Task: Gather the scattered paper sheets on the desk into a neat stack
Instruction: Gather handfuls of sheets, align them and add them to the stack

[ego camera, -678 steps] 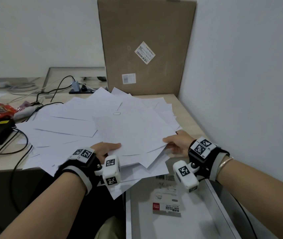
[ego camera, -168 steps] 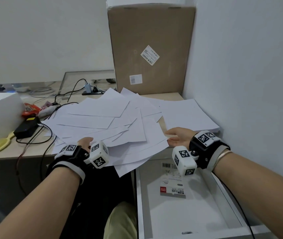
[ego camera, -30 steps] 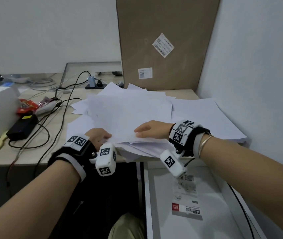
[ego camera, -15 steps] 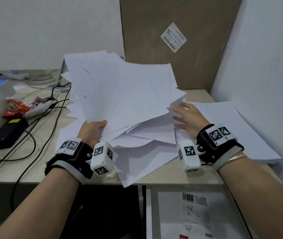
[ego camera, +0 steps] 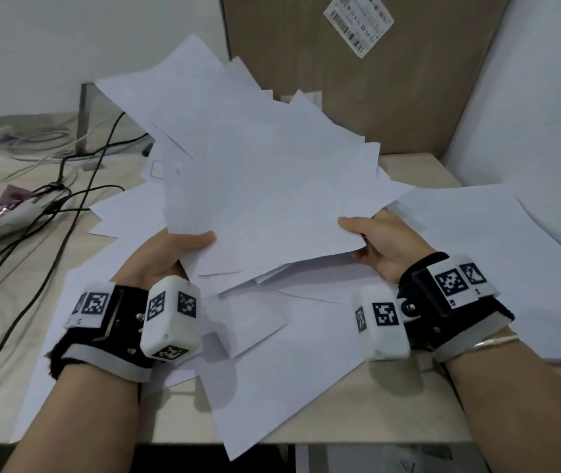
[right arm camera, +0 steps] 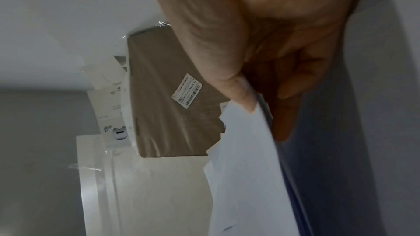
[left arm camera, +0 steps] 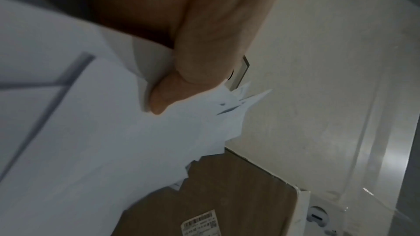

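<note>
above the desk (ego camera: 408,404), left hand (ego camera: 166,257) and right hand (ego camera: 385,244) pinch the splayed bundle (ego camera: 265,186), thumbs on top. uneven sheets could slip out, since the grip is only at the near edge.

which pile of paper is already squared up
The stack at the right by the wall: its edges line up. The bundle in both hands is fanned out, and the loose sheets lie askew.

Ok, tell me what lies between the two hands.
The fanned bundle of sheets spans from the left hand to the right hand, plain in the head view.
</note>
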A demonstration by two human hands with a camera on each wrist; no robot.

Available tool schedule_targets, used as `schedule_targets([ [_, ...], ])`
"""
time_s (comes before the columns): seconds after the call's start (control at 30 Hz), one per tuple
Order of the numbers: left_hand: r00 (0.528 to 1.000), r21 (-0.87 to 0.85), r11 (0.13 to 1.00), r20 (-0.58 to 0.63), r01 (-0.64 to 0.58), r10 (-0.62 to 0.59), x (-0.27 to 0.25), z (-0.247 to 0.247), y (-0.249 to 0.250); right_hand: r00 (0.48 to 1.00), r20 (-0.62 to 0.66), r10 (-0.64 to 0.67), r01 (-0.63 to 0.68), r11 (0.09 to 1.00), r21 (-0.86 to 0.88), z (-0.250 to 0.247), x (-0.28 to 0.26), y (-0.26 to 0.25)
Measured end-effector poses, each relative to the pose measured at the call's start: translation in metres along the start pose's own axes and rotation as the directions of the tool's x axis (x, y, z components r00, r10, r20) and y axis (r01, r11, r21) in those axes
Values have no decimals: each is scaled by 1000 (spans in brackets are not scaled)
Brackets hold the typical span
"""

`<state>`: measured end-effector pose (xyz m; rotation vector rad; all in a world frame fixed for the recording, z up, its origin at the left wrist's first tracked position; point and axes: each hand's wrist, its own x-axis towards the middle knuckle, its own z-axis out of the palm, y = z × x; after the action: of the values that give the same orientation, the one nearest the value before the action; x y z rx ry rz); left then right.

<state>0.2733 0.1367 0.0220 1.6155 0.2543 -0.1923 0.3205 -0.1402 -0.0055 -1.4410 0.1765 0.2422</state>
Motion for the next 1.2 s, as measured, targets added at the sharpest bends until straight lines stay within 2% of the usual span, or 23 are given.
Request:
schedule_targets([
  [0.1,1000,22,1000,22,-1,1,3,-1,0,1000,-9,-20,20,1000,-15,0,0,1],
  [0.2,1000,-19,1000,27,-1,1,6,-1,-4,996,-81,-36,38,999,21,0,-1,3],
  [0.37,998,-239,971,-66,-6,-10,10,-15,-4,987,-133,-94,104,993,65,1,-7,3],
  [0.5,979,-372,923,-201,-100,25,14,-28,-6,979,-162,-126,139,988,71,3,-10,0],
  [0.6,949,-350,912,-295,-214,109,16,-23,-4,966,-223,-135,166,978,126,1,-8,-2],
  [0.73,940,-363,889,-294,-279,175,14,-25,-4,961,-216,-175,220,953,209,0,-8,-4],
  [0.8,905,-318,881,-357,-349,229,14,-24,-5,956,-215,-198,249,937,244,-1,-8,-5],
  [0.83,873,-291,874,-419,-389,249,17,-25,-6,955,-216,-204,257,931,259,-1,-8,-5],
  [0.9,828,-335,819,-491,-465,270,17,-26,-5,957,-212,-200,256,925,280,-2,-8,-5],
  [0.97,876,-450,786,-425,-424,229,20,-23,-4,959,-207,-192,247,926,285,-1,-9,-5],
  [1.07,981,-487,864,-187,-131,44,21,-8,2,962,-192,-193,241,932,271,0,-9,-4],
  [1.13,999,-426,905,-34,-7,-8,18,0,9,965,-180,-193,237,935,266,0,-9,-3],
  [1.2,998,-403,915,49,-7,29,16,4,18,966,-173,-192,233,936,264,0,-9,-4],
])
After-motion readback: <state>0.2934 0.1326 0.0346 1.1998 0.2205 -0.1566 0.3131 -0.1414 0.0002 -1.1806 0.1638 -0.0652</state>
